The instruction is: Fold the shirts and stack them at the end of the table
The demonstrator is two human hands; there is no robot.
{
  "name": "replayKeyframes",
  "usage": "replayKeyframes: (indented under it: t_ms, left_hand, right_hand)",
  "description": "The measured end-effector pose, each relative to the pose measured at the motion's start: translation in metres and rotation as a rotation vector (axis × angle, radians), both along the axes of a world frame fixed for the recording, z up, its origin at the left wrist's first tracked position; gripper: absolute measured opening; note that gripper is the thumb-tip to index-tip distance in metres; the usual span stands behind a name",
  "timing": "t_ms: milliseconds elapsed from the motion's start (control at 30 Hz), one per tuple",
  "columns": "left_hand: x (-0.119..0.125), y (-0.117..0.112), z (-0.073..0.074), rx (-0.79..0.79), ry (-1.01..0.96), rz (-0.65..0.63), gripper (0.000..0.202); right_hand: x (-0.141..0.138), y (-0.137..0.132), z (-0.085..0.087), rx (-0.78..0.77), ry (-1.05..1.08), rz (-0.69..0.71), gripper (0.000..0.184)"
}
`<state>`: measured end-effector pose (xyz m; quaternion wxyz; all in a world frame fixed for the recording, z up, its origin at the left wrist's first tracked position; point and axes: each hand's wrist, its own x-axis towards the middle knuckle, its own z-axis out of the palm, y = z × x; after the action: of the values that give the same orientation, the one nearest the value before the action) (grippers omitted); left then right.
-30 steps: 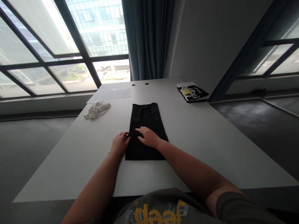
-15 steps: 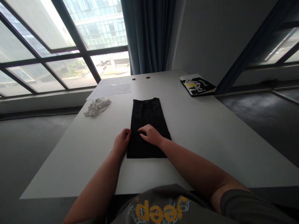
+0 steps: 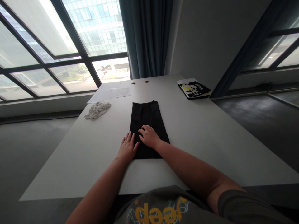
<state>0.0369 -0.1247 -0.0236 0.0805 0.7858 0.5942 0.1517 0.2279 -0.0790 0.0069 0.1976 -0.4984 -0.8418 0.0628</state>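
Note:
A folded black garment (image 3: 146, 116) lies flat on the white table in front of me, with a small label at its far edge. My left hand (image 3: 127, 147) rests palm down over the garment's near left edge, its fingers stretched out and the thumb apart. On the middle of the cloth lies my right hand (image 3: 149, 136), fingers spread and slightly bent, holding nothing. The two hands are close together but do not touch. Part of the garment's near half is hidden under my hands and right forearm.
On the white table (image 3: 205, 149), a crumpled whitish cloth (image 3: 98, 109) lies to the left. Paper sheets (image 3: 119, 92) are behind it. A black bag-like item with white and yellow print (image 3: 193, 89) sits at the far right. Two cable holes (image 3: 147, 81) mark the back.
My left hand has gone from pinching at the garment's left edge to lying flat on it with fingers stretched. The right hand stays nearly in place.

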Motion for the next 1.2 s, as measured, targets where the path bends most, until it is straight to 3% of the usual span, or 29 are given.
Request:
replayKeyframes:
  t_ms: [100, 233, 433, 600, 767, 967, 1200]
  left_hand:
    - [-0.007, 0.008, -0.004, -0.004, -0.003, -0.007, 0.062]
    - [-0.010, 0.011, 0.002, -0.032, -0.011, -0.015, 0.061]
    - [-0.010, 0.013, 0.005, -0.054, -0.040, -0.085, 0.065]
    - [-0.008, 0.020, 0.004, -0.081, -0.007, -0.100, 0.066]
    - [-0.004, 0.016, 0.009, -0.106, 0.092, -0.082, 0.070]
    - [0.011, 0.001, 0.007, -0.054, 0.187, -0.024, 0.067]
    - [0.008, -0.011, 0.007, -0.065, 0.179, -0.046, 0.066]
  right_hand:
    - [0.016, 0.004, 0.004, 0.076, 0.035, 0.011, 0.041]
    - [0.066, 0.011, 0.003, 0.086, 0.116, 0.002, 0.051]
    - [0.138, -0.010, -0.022, -0.023, 0.039, -0.112, 0.057]
    - [0.145, -0.027, -0.031, -0.117, -0.144, -0.146, 0.058]
    - [0.148, -0.015, -0.034, -0.085, -0.151, -0.224, 0.060]
    - [0.166, -0.005, -0.036, -0.101, -0.149, -0.204, 0.061]
    - [0.165, -0.031, -0.035, -0.056, -0.200, -0.188, 0.062]
